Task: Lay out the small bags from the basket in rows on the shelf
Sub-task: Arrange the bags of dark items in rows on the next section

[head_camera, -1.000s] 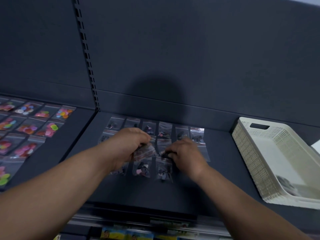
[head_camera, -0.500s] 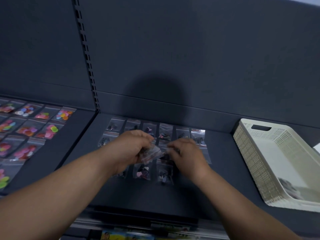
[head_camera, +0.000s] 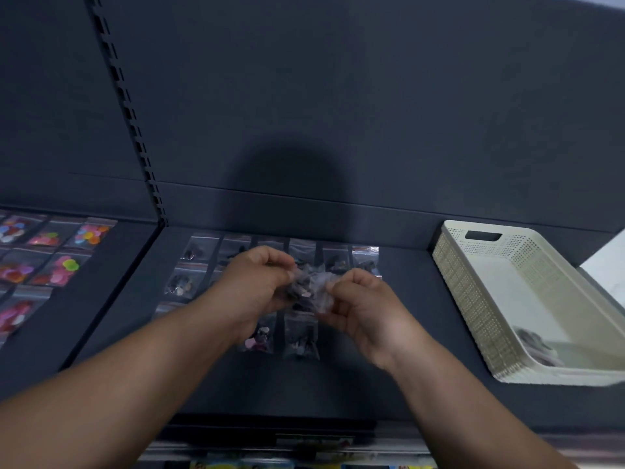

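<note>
A bunch of small clear bags (head_camera: 309, 287) with dark bits inside is held above the dark shelf (head_camera: 422, 333). My left hand (head_camera: 260, 282) grips the bunch from the left. My right hand (head_camera: 358, 306) pinches one bag at the bunch's right side. Beneath my hands, several small bags lie in rows (head_camera: 301, 340) on the shelf, partly hidden by my hands and wrists. The cream basket (head_camera: 473, 299) stands on the shelf to the right, with a few dark bags (head_camera: 537, 343) in its near corner.
On the neighbouring shelf at the left lie rows of bags with colourful pieces (head_camera: 64, 265). A slotted upright (head_camera: 135, 130) divides the two shelf bays. The dark back panel rises behind. A lower shelf edge with printed labels (head_camera: 304, 448) runs along the bottom.
Both hands have lifted off the laid-out rows and come a little toward me, with the bunch of bags raised between them. The right hand has taken hold of a bag.
</note>
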